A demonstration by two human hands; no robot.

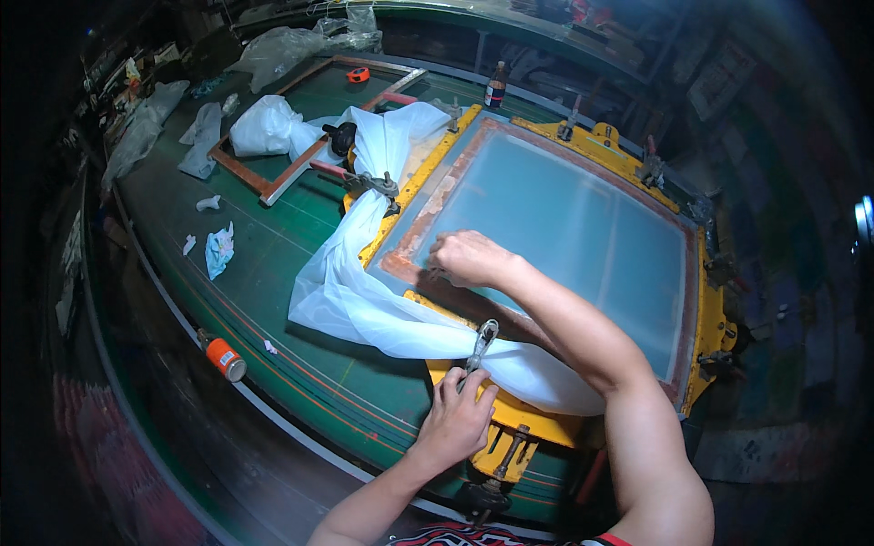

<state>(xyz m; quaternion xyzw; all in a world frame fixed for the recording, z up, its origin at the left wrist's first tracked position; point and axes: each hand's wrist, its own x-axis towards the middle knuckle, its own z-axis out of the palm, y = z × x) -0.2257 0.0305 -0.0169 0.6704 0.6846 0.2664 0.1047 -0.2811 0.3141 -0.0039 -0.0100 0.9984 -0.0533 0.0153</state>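
My left hand (458, 417) is closed round the lower end of a ratchet wrench (483, 342), whose round head points away from me over the near yellow clamp bar (537, 420). My right hand (475, 258) is curled closed above the near left corner of a brown-edged frame (407, 264); whatever its fingers hold is hidden. Pale, taut mesh (574, 238) spans this frame. Loose white mesh (350, 289) spills over the left yellow clamp bar (421, 178) and bunches along the near side, beneath the wrench.
Yellow clamps with bolts surround the frame. On the green table (273, 300) lie an orange can (224, 358), crumpled paper (218, 250), a bare frame (269, 187), an orange tape measure (358, 75) and plastic bags (266, 127). A dark bottle (495, 88) stands at the back.
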